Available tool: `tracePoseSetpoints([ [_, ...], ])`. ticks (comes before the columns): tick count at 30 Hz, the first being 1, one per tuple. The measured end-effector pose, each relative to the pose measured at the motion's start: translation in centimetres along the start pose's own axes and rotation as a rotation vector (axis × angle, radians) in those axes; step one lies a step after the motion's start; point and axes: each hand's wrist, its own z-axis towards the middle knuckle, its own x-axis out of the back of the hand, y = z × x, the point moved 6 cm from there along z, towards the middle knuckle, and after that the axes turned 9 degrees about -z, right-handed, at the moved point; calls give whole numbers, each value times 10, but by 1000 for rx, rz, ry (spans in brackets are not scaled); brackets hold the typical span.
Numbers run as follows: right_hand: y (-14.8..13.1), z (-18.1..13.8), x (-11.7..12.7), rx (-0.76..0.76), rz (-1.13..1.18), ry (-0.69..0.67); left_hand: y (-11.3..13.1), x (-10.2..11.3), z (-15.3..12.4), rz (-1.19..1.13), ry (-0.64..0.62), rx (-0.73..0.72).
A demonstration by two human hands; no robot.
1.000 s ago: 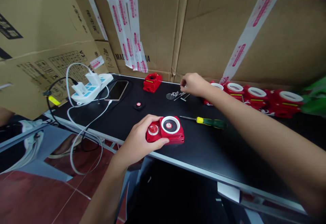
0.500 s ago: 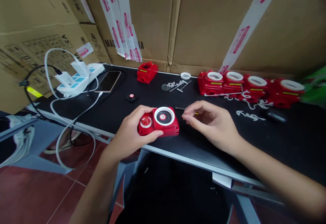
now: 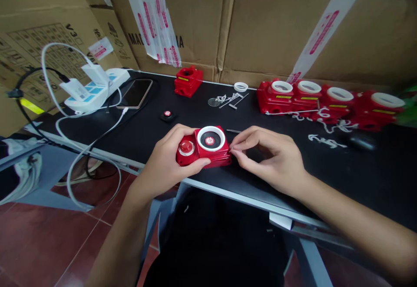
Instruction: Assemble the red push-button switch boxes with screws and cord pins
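My left hand is closed round the left end of a red plastic housing, its thumb along the front and its fingers behind. The housing carries a white ring around a black disc with a red-and-white emblem, and a red dome in a pale collar. At the housing's right side, my right hand has thumb and forefinger pinched together. Whatever they hold is too small to make out. A thin metal rod lies just beyond the right fingertips, partly hidden behind them.
Several red housings stand in a row at the back right, with white cords near them. Behind are another red housing, a loose white ring and small parts. A phone and a power strip lie left.
My right hand has come left, bringing its pinched fingertips from a small gap away up to the housing's right side. The left hand still holds the housing. The view has shifted slightly.
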Motion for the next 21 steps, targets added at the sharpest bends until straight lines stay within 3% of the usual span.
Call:
tracePoseSetpoints([
  [14, -16, 0, -1, 219, -170, -35, 2, 0, 1, -26, -22, -29],
  [21, -13, 1, -1, 190, -167, -52, 8, -1, 1, 44, -5, -66],
])
